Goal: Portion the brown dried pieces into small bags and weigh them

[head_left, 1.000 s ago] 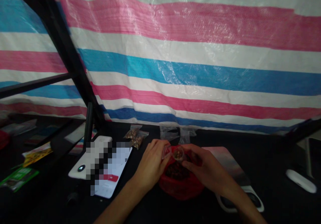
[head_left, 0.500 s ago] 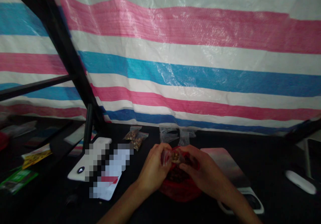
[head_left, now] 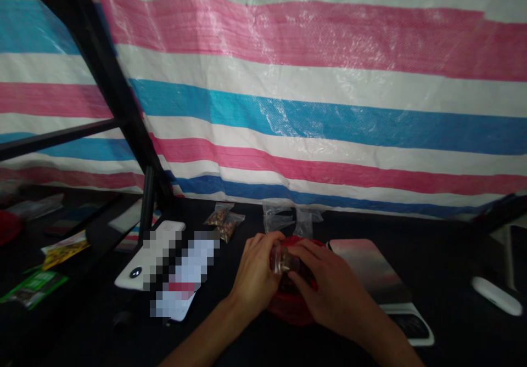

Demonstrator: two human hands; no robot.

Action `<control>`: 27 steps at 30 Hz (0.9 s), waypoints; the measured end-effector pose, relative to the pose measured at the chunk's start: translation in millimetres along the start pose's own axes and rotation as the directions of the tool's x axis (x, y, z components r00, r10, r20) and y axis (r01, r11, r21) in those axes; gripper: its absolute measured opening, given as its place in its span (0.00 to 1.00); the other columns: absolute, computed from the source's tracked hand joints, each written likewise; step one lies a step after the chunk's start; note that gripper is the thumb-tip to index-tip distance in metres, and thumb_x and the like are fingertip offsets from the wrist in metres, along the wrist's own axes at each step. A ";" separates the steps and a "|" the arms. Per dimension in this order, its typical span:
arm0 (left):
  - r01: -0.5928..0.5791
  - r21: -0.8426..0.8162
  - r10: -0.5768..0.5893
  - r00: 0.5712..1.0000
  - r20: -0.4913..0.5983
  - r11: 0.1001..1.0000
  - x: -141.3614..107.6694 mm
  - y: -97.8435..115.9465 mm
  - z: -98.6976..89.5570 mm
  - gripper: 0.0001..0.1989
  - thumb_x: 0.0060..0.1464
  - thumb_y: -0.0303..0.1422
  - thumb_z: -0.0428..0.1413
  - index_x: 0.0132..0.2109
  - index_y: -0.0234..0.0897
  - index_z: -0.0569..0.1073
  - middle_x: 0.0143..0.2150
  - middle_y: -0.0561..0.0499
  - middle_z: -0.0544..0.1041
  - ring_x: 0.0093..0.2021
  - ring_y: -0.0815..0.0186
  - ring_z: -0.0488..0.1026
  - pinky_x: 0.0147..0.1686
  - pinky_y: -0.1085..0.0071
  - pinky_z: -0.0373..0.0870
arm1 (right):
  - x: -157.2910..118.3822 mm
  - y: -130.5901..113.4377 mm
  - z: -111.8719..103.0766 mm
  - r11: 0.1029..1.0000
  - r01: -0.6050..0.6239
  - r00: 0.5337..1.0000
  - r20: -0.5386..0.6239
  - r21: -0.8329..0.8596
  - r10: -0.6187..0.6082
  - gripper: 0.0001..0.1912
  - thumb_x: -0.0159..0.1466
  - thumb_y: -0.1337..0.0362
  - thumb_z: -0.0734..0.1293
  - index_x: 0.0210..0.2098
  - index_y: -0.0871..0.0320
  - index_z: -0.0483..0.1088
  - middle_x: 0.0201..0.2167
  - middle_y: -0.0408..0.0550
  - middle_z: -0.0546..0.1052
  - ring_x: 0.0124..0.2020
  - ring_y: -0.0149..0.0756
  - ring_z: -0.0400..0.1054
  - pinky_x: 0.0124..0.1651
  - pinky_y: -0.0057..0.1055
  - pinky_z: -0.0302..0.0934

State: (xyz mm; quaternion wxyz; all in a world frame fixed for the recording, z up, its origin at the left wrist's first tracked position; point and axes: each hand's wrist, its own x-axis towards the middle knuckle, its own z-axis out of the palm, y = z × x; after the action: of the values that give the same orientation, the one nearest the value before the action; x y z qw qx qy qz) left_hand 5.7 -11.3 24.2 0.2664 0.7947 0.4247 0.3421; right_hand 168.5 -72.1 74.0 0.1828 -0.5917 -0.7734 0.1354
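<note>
Striped sheeting behind, small clear container at your fingertips

Pink, blue and white striped sheeting (head_left: 329, 117) rises beyond your fingers, and a black tabletop (head_left: 247, 350) spreads beneath them. Your left hand (head_left: 257, 274) has its fingers closed on a clear bag (head_left: 277, 260), pinched at the tips. Your right hand (head_left: 335, 284) grips the small clear container (head_left: 291, 263) between thumb and fingers, tilted toward your left fingertips. Container and bag meet between your two hands; you cannot tell how far one enters the other. Directly below your fingers sits a red bowl-like holder (head_left: 292, 312), partly covered by your right hand. Two filled packets (head_left: 229, 227) lie beyond your left fingers, and flat clear bags (head_left: 310, 221) lie straight ahead of your fingertips.
</note>
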 end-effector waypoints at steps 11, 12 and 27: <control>-0.053 -0.027 0.053 0.999 -0.015 0.998 -0.4 -2.3 0.3 0.24 0.50 0.19 0.57 0.54 0.40 0.70 0.44 0.48 0.77 0.46 0.56 0.71 0.47 0.60 0.66 | -5.9 3.8 -6.0 0.987 0.123 0.992 -0.029 -0.101 -0.126 0.20 0.66 0.68 0.63 0.57 0.52 0.70 0.57 0.52 0.75 0.56 0.46 0.70 0.61 0.48 0.61; -0.060 -0.026 0.060 0.998 -0.014 0.998 -0.2 -2.0 0.4 0.23 0.51 0.19 0.56 0.53 0.41 0.71 0.44 0.48 0.77 0.46 0.56 0.71 0.47 0.60 0.66 | -6.2 4.1 -6.4 0.986 0.133 0.990 -0.031 -0.105 -0.137 0.20 0.66 0.69 0.64 0.57 0.52 0.70 0.57 0.52 0.75 0.56 0.46 0.70 0.61 0.48 0.62; 0.028 -0.101 -0.028 1.000 0.006 0.994 -0.4 -0.6 0.4 0.19 0.50 0.20 0.58 0.48 0.39 0.73 0.47 0.47 0.77 0.49 0.56 0.72 0.51 0.59 0.68 | 1.5 10.6 20.4 0.946 0.293 0.911 -0.260 -0.139 -0.321 0.21 0.67 0.76 0.60 0.58 0.55 0.67 0.54 0.56 0.73 0.53 0.43 0.72 0.53 0.42 0.72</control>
State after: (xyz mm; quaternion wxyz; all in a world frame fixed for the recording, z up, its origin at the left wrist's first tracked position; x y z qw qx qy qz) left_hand 5.5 -11.4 23.5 0.3122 0.7749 0.4173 0.3576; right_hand 168.3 -67.7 51.4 0.2802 -0.4841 -0.8288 -0.0175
